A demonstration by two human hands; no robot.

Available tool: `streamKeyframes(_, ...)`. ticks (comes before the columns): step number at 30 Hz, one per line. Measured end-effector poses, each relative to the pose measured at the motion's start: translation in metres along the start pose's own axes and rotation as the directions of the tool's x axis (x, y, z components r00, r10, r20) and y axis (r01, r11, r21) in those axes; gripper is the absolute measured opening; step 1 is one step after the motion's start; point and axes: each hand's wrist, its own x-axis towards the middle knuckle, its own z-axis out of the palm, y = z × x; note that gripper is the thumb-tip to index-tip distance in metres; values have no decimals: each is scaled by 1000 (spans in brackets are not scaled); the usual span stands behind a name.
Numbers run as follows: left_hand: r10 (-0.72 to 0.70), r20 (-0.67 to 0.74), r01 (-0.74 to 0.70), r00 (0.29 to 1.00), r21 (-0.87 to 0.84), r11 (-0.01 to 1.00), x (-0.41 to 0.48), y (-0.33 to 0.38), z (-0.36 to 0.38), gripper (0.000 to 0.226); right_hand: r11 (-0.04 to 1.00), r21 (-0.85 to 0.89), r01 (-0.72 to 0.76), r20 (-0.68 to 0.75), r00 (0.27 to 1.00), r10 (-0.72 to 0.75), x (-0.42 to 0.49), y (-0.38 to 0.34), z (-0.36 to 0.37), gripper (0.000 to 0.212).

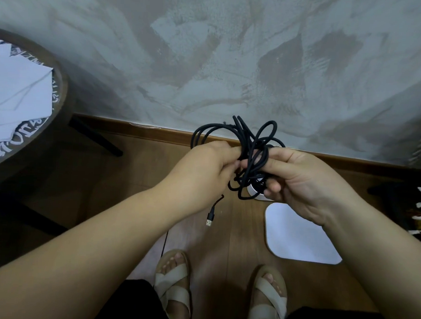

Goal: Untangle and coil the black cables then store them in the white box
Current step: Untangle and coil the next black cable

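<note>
Wall: grey mottled plaster wall (pixel 208 52) filling the upper half of the view, with a brown wooden skirting along its foot.
Floor: brown wooden plank floor (pixel 132 180) on which I stand.
Worktop: round dark wooden worktop (pixel 62 82) at far left, carrying white paper sheets (pixel 16 93).
White panel: flat white rounded-square panel (pixel 300 234) lying on the floor below my right hand.
Right hand: my right hand (pixel 299 179), fingers curled round the right side of the cable bundle, gripping it.
Left hand: my left hand (pixel 209 164), fingers pinching strands on the left side of the same bundle.
Sandals: cream cross-strap sandals (pixel 174 284) on my feet, at bottom centre.
Cables: tangled black cables (pixel 250 146), held in the air between both hands, loops sticking up above my fingers and hanging below them.
White box: small white box (pixel 259 194), only a rounded corner showing under the cables, on the floor just beyond the panel.
Plug: black-sleeved metal USB plug (pixel 209 221), dangling free below my left hand.
</note>
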Motion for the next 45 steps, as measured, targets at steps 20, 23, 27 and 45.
streamKeyframes(20,-112,-91,105,990,-73,992,0,6,-1,15,998,50,27,-62,998,-24,0,8,9,37)
streamKeyframes(23,-132,-102,126,986,-65,990,1,9,-2,12,998,47,52,-94,994,-48,0,11,14,31)
streamKeyframes(27,-128,-78,125,989,-46,991,1,10,-5,13,995,65,78,-151,986,-67,0,16,18,33)
streamKeyframes(45,-164,-286,152,944,-64,986,-5,15,2,31,974,185,131,-332,941,-64,8,19,26,21)
